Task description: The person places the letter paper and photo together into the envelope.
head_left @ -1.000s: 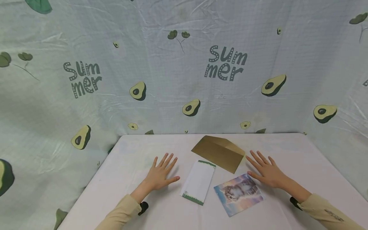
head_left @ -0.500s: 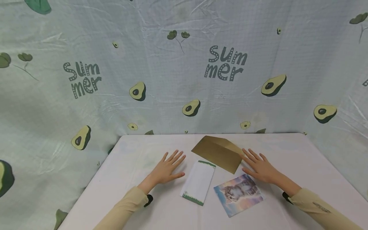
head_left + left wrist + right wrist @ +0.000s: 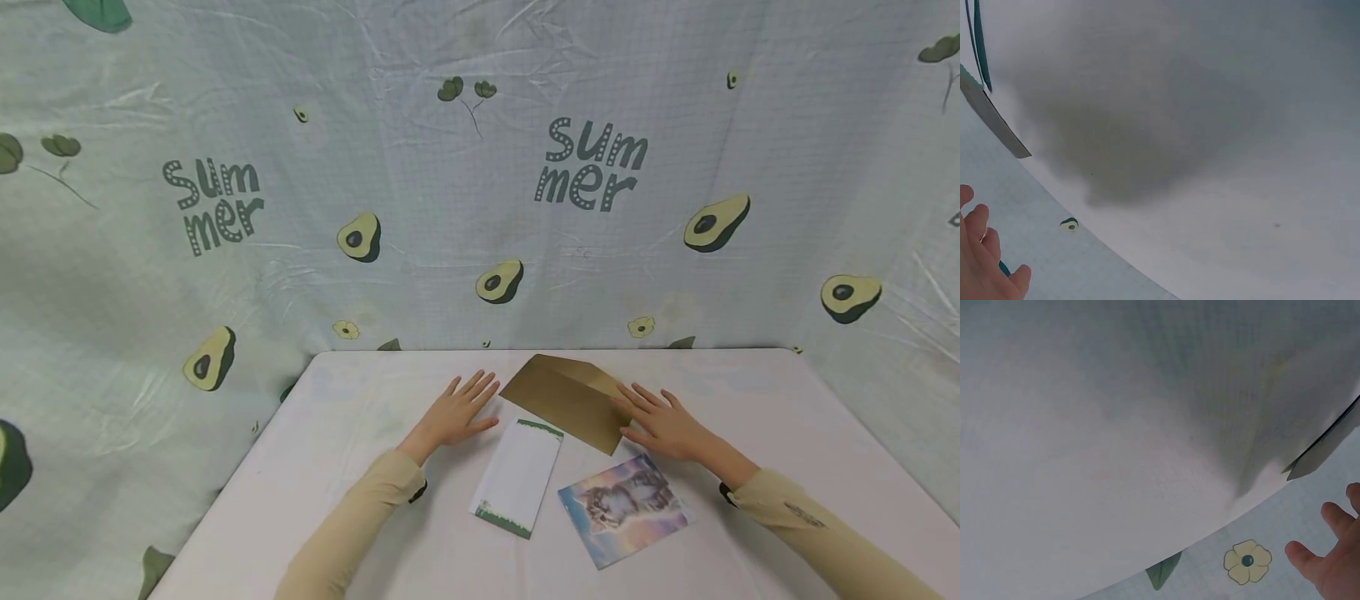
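A gold-brown envelope (image 3: 566, 402) with its flap folded out lies toward the back of the table. My left hand (image 3: 453, 417), fingers spread and straight, hovers just left of the envelope's left corner. Over the envelope's right end reaches my right hand (image 3: 667, 427), its fingers extended and overlapping that edge in the head view. Between the hands lies a white paper slip (image 3: 519, 477) with green borders at both ends. A kitten picture card (image 3: 624, 508) rests nearer, below the right hand. Neither hand grips anything. In the left wrist view only several fingers (image 3: 985, 250) show at the lower left.
The white table (image 3: 360, 392) has its back edge against a hanging cloth (image 3: 420, 183) printed with avocados and the word "summer". This cloth also hangs along the left and right sides.
Both hands have moved inward and farther forward, the left toward the envelope's left corner, the right over its right end. The envelope, slip and card have stayed in place.
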Tool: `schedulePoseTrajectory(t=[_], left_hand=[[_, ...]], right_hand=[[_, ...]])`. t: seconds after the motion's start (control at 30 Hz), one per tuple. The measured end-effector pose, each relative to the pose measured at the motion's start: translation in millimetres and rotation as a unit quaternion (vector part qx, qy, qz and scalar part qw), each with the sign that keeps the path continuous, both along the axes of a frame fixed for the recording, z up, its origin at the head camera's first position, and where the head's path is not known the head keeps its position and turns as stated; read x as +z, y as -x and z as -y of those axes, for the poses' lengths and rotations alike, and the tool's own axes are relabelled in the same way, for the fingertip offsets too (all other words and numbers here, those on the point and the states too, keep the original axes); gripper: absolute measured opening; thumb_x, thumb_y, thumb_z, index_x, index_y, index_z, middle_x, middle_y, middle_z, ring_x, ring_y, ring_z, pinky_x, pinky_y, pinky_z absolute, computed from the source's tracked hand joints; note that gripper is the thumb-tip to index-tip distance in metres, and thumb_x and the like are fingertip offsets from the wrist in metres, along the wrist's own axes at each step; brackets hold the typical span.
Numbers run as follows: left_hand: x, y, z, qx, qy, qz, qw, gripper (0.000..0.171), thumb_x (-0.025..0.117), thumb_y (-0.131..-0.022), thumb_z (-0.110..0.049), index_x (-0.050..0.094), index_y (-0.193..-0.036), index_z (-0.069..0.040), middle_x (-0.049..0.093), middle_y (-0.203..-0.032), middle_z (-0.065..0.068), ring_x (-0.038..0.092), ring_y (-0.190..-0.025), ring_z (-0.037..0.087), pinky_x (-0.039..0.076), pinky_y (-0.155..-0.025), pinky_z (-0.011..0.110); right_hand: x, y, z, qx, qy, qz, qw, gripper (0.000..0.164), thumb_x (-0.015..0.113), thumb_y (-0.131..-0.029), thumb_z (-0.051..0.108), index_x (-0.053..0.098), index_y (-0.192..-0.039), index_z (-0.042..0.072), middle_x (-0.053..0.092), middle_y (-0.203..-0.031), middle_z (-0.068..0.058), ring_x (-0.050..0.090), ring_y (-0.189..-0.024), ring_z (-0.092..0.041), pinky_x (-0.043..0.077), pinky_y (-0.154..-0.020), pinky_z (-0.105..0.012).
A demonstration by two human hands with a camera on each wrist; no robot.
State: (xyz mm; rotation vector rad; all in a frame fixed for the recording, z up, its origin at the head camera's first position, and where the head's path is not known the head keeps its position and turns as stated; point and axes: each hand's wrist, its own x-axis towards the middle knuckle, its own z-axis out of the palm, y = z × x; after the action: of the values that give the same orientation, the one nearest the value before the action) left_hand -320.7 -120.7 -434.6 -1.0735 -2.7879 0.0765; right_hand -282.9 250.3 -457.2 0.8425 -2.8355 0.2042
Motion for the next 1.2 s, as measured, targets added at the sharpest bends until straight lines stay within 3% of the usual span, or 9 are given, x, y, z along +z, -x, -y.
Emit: schedulePoseTrajectory(t=[0.3, 0.5, 0.87, 1.2], left_hand=[[3.4, 30.7, -32.3, 0.047, 0.022, 0.025, 0.9983, 0.063, 0.037, -0.091, -0.049, 0.026, -0.142, -0.013, 0.026, -0.148, 0.003, 0.020, -0.138, 0.021, 0.022, -0.108, 0.048], [0.4, 42.1, -53.4, 0.074, 0.042, 0.047, 0.9953, 0.062, 0.036, -0.091, -0.050, 0.024, -0.142, -0.016, 0.024, -0.148, 0.001, 0.018, -0.138, 0.018, 0.020, -0.109, 0.048], [-4.2, 49.9, -67.4, 0.101, 0.102, 0.015, 0.9895, 0.063, 0.032, -0.090, -0.055, 0.024, -0.142, -0.020, 0.027, -0.147, -0.004, 0.020, -0.138, 0.015, 0.023, -0.108, 0.047], [-10.4, 42.2, -66.7, 0.093, 0.105, 0.046, 0.9890, 0.074, 0.035, -0.085, -0.063, 0.020, -0.143, -0.022, 0.021, -0.149, -0.007, 0.017, -0.139, 0.016, 0.021, -0.109, 0.048]], right_hand=[[-6.8, 14.0, 0.6, -0.024, -0.027, 0.021, 0.999, 0.060, 0.049, -0.089, 0.041, 0.037, -0.136, 0.006, 0.034, -0.142, -0.016, 0.030, -0.130, -0.036, 0.022, -0.097, -0.064], [-6.1, 19.1, 3.9, -0.034, -0.052, 0.031, 0.998, 0.063, 0.047, -0.089, 0.045, 0.036, -0.136, 0.005, 0.035, -0.141, -0.016, 0.031, -0.130, -0.036, 0.022, -0.097, -0.064], [-4.9, 22.7, 3.3, -0.036, -0.099, 0.056, 0.993, 0.063, 0.041, -0.090, 0.048, 0.038, -0.136, 0.006, 0.035, -0.141, -0.016, 0.034, -0.128, -0.036, 0.022, -0.096, -0.065], [-4.9, 15.2, 1.6, -0.007, -0.102, 0.055, 0.993, 0.063, 0.040, -0.090, 0.050, 0.037, -0.136, 0.008, 0.034, -0.142, -0.015, 0.035, -0.128, -0.035, 0.024, -0.096, -0.064]])
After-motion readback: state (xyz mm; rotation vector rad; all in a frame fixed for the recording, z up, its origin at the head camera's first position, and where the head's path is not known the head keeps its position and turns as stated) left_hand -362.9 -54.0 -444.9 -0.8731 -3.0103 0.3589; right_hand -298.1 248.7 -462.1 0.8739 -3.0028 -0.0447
